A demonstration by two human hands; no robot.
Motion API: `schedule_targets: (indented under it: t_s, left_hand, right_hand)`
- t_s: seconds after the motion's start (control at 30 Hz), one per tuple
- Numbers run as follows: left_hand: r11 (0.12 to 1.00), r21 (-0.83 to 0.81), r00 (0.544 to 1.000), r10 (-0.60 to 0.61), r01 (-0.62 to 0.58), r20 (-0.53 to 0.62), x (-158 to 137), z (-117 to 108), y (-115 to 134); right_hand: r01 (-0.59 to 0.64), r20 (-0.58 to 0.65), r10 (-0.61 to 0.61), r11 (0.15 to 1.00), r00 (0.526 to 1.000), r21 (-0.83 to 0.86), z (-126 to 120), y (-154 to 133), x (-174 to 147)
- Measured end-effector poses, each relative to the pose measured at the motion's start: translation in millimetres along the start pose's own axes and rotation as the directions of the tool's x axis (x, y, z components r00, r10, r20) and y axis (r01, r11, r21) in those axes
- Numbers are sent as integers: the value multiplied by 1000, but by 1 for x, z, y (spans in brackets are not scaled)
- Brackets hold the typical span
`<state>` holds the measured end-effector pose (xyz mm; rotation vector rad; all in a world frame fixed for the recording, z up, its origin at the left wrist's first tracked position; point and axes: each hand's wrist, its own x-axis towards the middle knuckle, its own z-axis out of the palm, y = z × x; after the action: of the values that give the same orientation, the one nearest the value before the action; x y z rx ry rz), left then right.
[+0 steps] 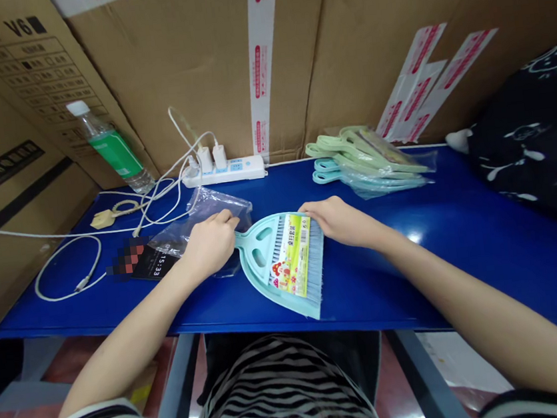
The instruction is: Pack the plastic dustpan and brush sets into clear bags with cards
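Observation:
A light-blue dustpan (289, 305) with a small hand brush (316, 255) nested in it is held tilted above the blue table. Across the brush lies a yellow-green printed label card (291, 258). My left hand (211, 243) is closed around the handle end at the left. With its fingers pinched, my right hand (338, 222) grips the far right corner of the set; whether it holds pan, brush or both is hard to see. Beneath and behind my left hand lies a crumpled clear plastic bag (222, 205).
Green and blue dustpan sets (368, 162) in clear bags are stacked at the back right. A power strip (248, 167) with white cables stands against the cardboard wall (192, 64). At left are a bottle (115, 150) and a phone (154, 262); a dark patterned fabric item (537, 139) sits at right.

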<state>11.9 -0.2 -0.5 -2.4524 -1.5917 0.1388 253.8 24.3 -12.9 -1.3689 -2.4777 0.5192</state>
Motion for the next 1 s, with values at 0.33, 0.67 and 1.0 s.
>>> schedule_targets:
  t_s: [0.33, 0.67, 1.0]
  left_hand:
    - [999, -36, 998, 23, -25, -60, -2, 1, 0]
    - [979, -199, 998, 50, -54, -23, -3, 3, 2]
    - [962, -263, 997, 68, -77, -45, -3, 7, 1]
  right_hand:
    - [25, -87, -24, 1000, 996, 8, -5, 11, -2]
    - [13, -39, -12, 999, 999, 35, -1, -6, -4]
    - [-19, -41, 20, 1000, 999, 24, 1, -8, -3]
